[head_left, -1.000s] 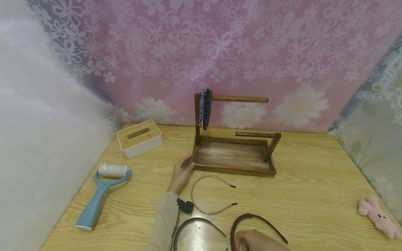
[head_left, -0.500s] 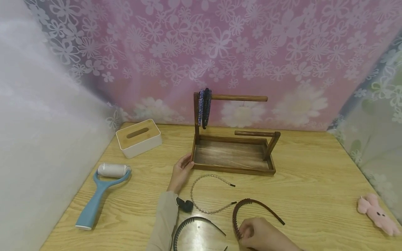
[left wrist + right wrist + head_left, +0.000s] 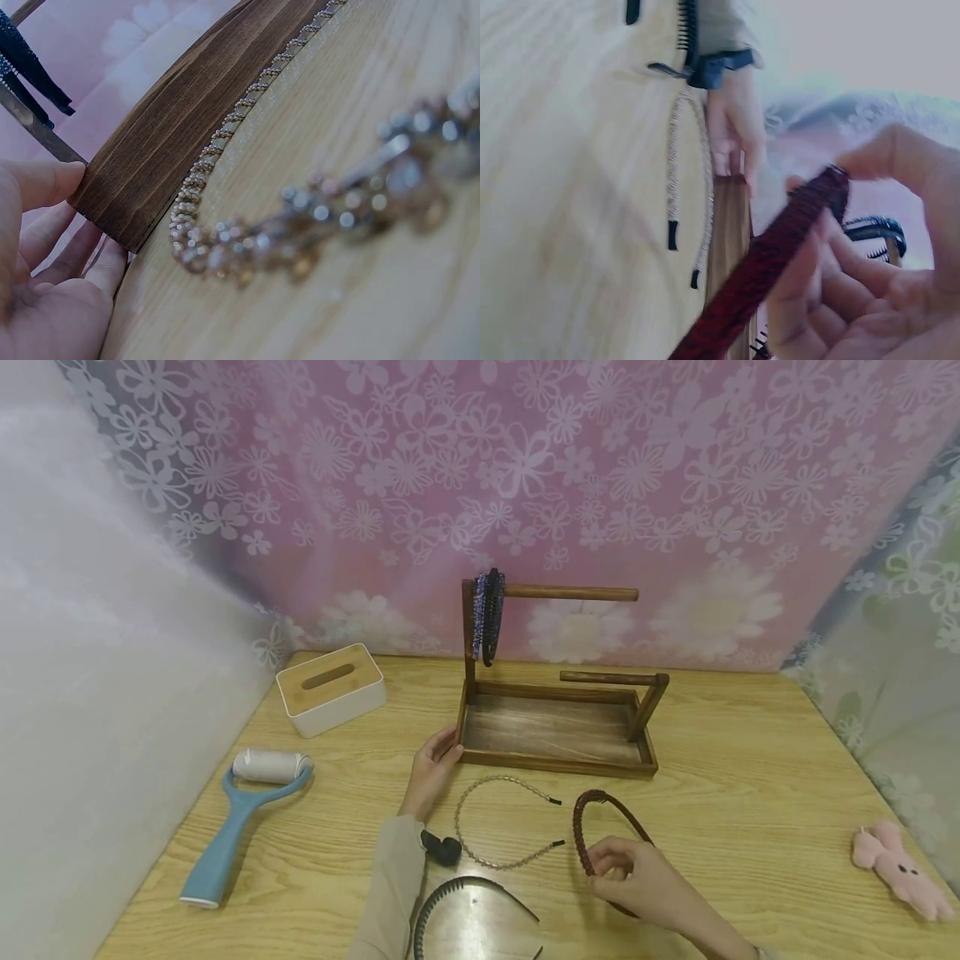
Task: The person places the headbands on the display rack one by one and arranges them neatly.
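Observation:
A dark red headband is off the table, pinched between thumb and fingers of my right hand; its braided surface crosses the right wrist view. My left hand holds the near left corner of a wooden rack, thumb on the rim and fingers at the end wall. On the rack's upper bar hang a glittery blue headband and a black headband. A beaded headband lies in front of the rack. Nearer me lies a black toothed headband, partly cut off.
A white tissue box with a wooden lid stands at the back left. Below it lies a blue-handled lint roller. A pink plush toy lies at the far right. The rack's lower bar points left.
My right hand has moved forward and up from the near edge, raising the red headband off the table. The left hand stays at the rack's corner.

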A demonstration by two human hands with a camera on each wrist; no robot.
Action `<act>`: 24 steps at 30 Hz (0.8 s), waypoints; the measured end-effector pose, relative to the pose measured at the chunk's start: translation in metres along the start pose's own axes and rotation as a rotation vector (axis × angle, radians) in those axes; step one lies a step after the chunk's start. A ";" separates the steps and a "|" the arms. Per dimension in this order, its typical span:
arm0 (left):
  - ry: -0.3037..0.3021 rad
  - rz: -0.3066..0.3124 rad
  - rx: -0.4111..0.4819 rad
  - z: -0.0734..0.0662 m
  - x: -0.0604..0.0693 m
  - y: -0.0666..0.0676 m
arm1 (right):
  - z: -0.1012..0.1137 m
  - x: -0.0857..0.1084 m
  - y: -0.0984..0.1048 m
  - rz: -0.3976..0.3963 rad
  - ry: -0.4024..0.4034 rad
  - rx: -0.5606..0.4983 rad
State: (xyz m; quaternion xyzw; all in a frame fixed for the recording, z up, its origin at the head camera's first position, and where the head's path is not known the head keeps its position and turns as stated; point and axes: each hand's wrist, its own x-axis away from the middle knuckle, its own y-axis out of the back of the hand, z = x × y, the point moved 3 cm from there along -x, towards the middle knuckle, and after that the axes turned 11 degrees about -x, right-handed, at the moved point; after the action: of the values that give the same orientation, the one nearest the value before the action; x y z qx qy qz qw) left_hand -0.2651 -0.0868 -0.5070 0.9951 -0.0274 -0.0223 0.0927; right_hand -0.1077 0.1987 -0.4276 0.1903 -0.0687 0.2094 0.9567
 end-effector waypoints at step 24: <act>-0.009 -0.007 0.033 -0.001 0.000 -0.001 | -0.012 0.013 0.078 -0.287 -0.015 -0.380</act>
State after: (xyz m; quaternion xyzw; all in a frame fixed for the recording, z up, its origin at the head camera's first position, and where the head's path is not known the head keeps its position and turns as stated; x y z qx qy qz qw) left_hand -0.2653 -0.0861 -0.5063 0.9964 -0.0247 -0.0268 0.0762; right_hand -0.1288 0.2733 -0.4100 0.0163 -0.0860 0.0531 0.9947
